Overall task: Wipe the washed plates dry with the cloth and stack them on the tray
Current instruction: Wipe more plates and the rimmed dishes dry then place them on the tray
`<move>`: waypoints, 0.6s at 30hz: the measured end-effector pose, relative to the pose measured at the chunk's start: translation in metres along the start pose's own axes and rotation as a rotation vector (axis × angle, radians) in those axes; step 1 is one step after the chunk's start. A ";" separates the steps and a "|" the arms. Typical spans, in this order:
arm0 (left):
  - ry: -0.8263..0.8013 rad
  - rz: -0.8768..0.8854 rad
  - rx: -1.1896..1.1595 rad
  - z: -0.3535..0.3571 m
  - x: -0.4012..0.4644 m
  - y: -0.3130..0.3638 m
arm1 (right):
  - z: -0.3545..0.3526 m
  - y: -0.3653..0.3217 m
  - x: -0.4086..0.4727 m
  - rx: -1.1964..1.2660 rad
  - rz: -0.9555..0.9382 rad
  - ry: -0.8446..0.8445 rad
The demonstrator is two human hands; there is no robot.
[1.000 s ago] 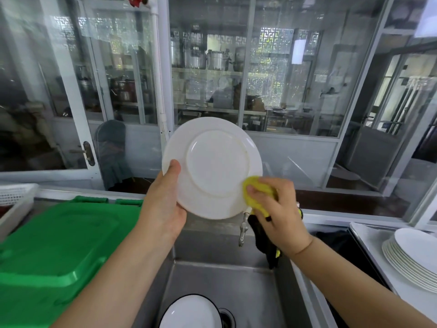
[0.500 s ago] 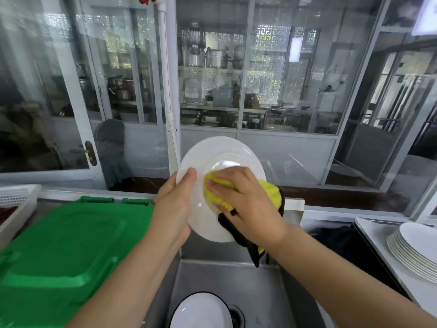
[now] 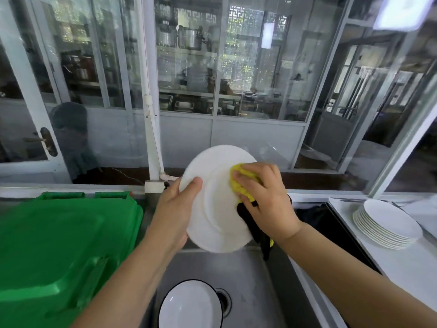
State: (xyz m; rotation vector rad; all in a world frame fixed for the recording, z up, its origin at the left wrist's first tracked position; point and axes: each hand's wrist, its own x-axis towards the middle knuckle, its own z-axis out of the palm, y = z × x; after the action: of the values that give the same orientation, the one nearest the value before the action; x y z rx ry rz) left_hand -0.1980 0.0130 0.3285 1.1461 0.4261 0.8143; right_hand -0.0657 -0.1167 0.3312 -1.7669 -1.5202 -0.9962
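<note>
- White plate (image 3: 212, 209) held up on a tilt above the steel sink (image 3: 250, 285), face turned toward the camera, slightly blurred.
- Left hand (image 3: 175, 209) gripping plate at left rim: thumb hooked over the front face, remaining fingers hidden behind the plate.
- Right hand (image 3: 264, 200) curled round a bunched yellow cloth (image 3: 241, 183), pressing it against the plate's upper right face. Fingers bent, knuckles toward camera.
- Dark part of the same cloth hanging below the right hand, past the plate's lower right edge and down toward the sink's right wall.
- Stack of white plates (image 3: 387, 223) on a white surface (image 3: 402, 268) at far right, well apart from the held plate. Whether that surface is the tray: cannot tell.
- White bowl with dark rim (image 3: 189, 306) lying in the sink bottom, just beside the drain (image 3: 224, 301), directly below the held plate.
- Green plastic lid or bin top (image 3: 59, 245) filling the left side, beside the sink's left edge.
- White pipe (image 3: 151, 129) rising behind the sink, foot near the left hand.
- Glass partition with white frames (image 3: 212, 67) across the background; metal pots (image 3: 189, 39) on shelves visible through the glass.
- Door handle (image 3: 47, 140) at far left on a glazed door.
</note>
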 end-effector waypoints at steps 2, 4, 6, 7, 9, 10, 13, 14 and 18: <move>-0.028 -0.021 0.016 0.008 -0.002 -0.007 | -0.003 -0.001 0.002 -0.011 0.014 -0.005; -0.059 -0.042 0.001 0.018 -0.003 -0.014 | -0.009 0.002 0.002 0.005 0.049 -0.007; -0.085 -0.055 0.026 0.029 -0.006 -0.021 | -0.017 0.009 0.000 0.032 0.116 -0.004; -0.102 -0.058 0.039 0.036 -0.008 -0.024 | -0.022 0.013 -0.002 0.042 0.155 -0.002; -0.139 -0.064 0.056 0.051 -0.010 -0.031 | -0.032 0.025 -0.008 0.043 0.211 -0.002; -0.152 -0.064 0.060 0.059 -0.012 -0.033 | -0.037 0.032 -0.012 0.040 0.224 -0.003; -0.174 -0.058 0.040 0.085 -0.014 -0.044 | -0.054 0.056 -0.031 0.039 0.275 0.014; -0.179 -0.054 0.037 0.096 -0.016 -0.048 | -0.061 0.066 -0.040 0.037 0.302 0.023; -0.207 -0.049 0.052 0.146 -0.022 -0.076 | -0.094 0.118 -0.096 0.014 0.444 0.049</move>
State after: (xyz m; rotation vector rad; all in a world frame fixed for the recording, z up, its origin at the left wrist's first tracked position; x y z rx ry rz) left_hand -0.0871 -0.1094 0.3111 1.2495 0.3038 0.6377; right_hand 0.0301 -0.2659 0.3056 -1.9382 -1.0339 -0.7918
